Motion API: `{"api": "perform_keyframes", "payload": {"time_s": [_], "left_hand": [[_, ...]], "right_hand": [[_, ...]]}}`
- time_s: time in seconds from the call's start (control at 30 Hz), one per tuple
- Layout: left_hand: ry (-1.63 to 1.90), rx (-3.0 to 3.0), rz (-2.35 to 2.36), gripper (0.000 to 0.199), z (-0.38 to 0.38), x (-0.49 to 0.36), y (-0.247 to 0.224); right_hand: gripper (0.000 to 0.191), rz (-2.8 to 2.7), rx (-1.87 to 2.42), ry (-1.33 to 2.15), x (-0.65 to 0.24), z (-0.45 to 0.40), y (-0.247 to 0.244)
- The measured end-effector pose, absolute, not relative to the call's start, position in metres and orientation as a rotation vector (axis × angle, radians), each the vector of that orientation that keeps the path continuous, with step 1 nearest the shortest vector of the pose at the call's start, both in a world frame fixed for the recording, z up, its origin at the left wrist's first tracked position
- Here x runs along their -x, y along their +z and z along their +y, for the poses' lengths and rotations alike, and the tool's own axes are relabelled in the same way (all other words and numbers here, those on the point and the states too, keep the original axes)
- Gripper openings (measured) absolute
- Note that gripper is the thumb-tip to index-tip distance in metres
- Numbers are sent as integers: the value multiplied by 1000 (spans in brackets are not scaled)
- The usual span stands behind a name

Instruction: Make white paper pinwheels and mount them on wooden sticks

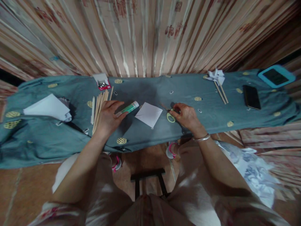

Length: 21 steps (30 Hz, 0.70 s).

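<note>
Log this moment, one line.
left hand: holding green-white tube | right hand: holding scissors | white paper: between hands, on tablecloth

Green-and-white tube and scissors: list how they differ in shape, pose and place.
Shape: the green-and-white tube is a thick cylinder; the scissors have narrow blades and a yellow-green looped handle.
Pose: the tube's white end points up and right in the picture; the scissors' tips point up and left.
Place: the tube is in the left hand; the scissors' handle is at the right hand.
Shared: both are beside the white paper.
</note>
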<state>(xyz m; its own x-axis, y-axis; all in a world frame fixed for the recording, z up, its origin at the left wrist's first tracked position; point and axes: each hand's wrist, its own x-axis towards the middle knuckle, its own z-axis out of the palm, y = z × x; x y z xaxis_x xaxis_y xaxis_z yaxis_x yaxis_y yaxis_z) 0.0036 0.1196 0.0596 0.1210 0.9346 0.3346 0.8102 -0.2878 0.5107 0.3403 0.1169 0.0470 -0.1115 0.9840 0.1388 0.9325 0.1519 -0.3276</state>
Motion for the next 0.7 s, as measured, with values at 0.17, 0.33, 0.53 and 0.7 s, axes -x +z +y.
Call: {"api": "perform_keyframes", "payload": {"time_s": [0.17,0.33,0.53,0.7], "left_hand": [[460,-2323,1774,33,121,7,43],[579,-2131,1820,29,118,11,43],[873,-1502,1394,42,100,-20,58],[769,-1115,1007,37,77,-55,66]], "right_hand": [[26,-1998,1730,196,-331,113,42],[31,-1886,1600,191,-314,97,45],[27,-1560,1408,915,-270,69,52],[34,-1178,988,1638,-248,62,59]]}}
